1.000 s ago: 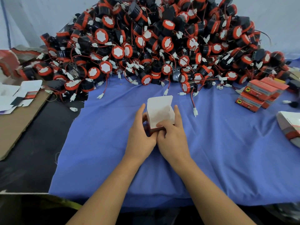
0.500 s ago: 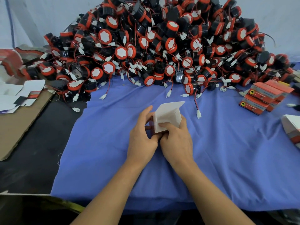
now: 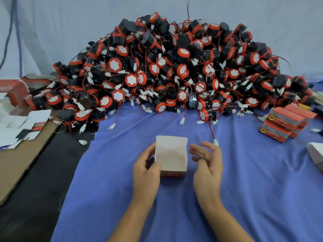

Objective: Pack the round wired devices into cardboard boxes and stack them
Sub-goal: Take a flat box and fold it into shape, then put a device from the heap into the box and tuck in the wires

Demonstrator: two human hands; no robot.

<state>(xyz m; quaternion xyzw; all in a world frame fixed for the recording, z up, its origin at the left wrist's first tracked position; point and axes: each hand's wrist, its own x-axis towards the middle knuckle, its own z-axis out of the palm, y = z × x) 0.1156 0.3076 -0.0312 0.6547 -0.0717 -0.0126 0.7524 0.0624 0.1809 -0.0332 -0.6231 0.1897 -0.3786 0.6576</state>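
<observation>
A small white box is held at the middle of a blue cloth, its left side gripped by the left hand. The right hand is seen just beside it, fingers spread and loose. Round wired devices are heaped at twelve o'clock, against a grey sheet. Packed boxes are stacked at two o'clock. Brown cardboard is laid at nine o'clock.

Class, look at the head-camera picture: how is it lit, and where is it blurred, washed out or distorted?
Head view: soft, even light, only faint shadows on the blue cloth; the white box is washed out, almost featureless; at the right edge of the head view the stacked orange boxes look smeared and stretched.
</observation>
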